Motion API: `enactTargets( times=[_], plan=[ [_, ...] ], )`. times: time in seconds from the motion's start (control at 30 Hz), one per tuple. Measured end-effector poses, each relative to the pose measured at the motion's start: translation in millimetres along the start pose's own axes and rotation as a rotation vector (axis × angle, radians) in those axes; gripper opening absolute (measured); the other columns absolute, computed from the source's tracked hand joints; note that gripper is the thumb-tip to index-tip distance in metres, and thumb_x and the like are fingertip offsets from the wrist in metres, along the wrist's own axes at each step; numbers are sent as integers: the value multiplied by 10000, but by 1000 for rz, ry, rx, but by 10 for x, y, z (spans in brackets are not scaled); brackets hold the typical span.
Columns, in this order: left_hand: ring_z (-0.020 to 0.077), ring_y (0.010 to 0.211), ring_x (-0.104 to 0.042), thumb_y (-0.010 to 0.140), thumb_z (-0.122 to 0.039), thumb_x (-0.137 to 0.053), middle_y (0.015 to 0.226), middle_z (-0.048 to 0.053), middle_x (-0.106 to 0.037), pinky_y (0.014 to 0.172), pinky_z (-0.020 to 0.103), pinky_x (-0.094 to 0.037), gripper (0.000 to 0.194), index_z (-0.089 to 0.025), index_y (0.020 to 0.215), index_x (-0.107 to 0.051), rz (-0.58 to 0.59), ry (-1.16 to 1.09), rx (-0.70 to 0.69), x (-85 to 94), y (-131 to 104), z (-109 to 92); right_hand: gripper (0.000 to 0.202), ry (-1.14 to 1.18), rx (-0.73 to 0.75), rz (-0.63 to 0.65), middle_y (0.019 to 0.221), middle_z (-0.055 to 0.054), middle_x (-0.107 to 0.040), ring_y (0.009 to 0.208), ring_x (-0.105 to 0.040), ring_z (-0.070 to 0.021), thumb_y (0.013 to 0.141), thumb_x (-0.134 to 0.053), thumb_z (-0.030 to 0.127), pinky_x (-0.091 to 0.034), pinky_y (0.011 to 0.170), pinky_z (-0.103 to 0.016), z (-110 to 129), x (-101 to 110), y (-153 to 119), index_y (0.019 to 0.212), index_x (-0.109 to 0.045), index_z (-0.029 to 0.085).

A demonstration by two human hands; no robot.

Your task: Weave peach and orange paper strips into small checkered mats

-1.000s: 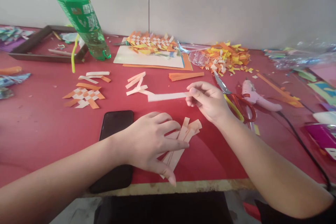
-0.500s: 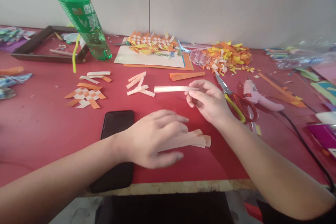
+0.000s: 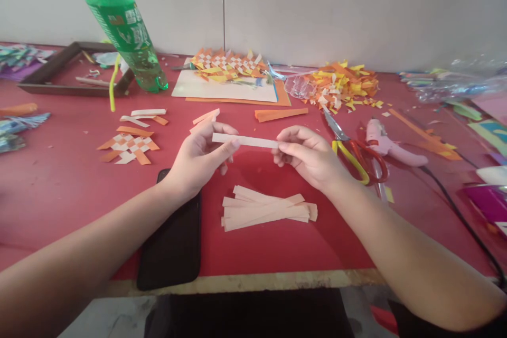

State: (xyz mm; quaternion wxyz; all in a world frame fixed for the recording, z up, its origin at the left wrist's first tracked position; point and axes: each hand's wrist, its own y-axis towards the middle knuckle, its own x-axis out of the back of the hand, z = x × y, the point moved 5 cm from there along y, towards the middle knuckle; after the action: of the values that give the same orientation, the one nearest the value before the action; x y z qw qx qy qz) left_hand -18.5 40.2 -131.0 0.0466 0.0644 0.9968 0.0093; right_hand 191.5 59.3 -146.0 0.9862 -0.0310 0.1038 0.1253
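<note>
Brings the left hand (image 3: 198, 156) up off the pile of pale strips (image 3: 265, 213), compared with half a second ago, and over to the left end of the paper strip (image 3: 253, 141). Hardly shifts the right hand (image 3: 311, 156) meanwhile. Turns a one-handed hold, to judge by this, into work shared by both hands on a single strip, with the others left loose.

Pinches the strip's right end between right thumb and forefinger, with the other fingers curled beneath. Sets the left thumb tip at the strip's lower edge, with the left fingers bent behind; cannot tell whether clamped there or merely touching. Holds the strip stretched between both hands, nearly level, above the red table (image 3: 79, 206) and beyond the pile.

Uncovers the whole pile, crossed and fanned on the tabletop, just right of the phone (image 3: 170, 243). Hides part of the small pale pieces (image 3: 206, 116) behind the left hand. Leaves untouched the checkered woven piece (image 3: 130, 145) at left, the orange strips (image 3: 281, 114) beyond the hands, and the scissors (image 3: 343, 139), just beside the right hand
</note>
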Motion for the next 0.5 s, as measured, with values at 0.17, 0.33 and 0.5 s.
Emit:
enactTargets(
  times=[0.17,0.33,0.5],
  plan=[
    [94,619,-543,812,-265,-772,750,-16,-584,429,153,-471,139,-187,845,-662,-52,-73,29,3,29,13,73,54,-12,172,648,10,-734,542,-674,-126,773,-678,186,-491,499,-222,87,-74,-43,845,-678,196],
    [92,624,-553,835,-322,-755,731,-12,-599,480,159,-509,150,-181,826,-704,-21,-69,84,-12,-23,14,286,149,-159,440,695,-2,-762,554,-716,-197,793,-588,328,-522,503,-287,139,-183,-119,1053,-651,225],
    [114,648,-584,860,-372,-726,708,5,-612,571,210,-566,213,-165,806,-731,53,-96,107,-71,-87,4,347,84,-109,471,840,-19,-779,652,-743,-180,835,-729,326,-539,532,-256,119,-206,-170,1160,-629,260]
  ],
)
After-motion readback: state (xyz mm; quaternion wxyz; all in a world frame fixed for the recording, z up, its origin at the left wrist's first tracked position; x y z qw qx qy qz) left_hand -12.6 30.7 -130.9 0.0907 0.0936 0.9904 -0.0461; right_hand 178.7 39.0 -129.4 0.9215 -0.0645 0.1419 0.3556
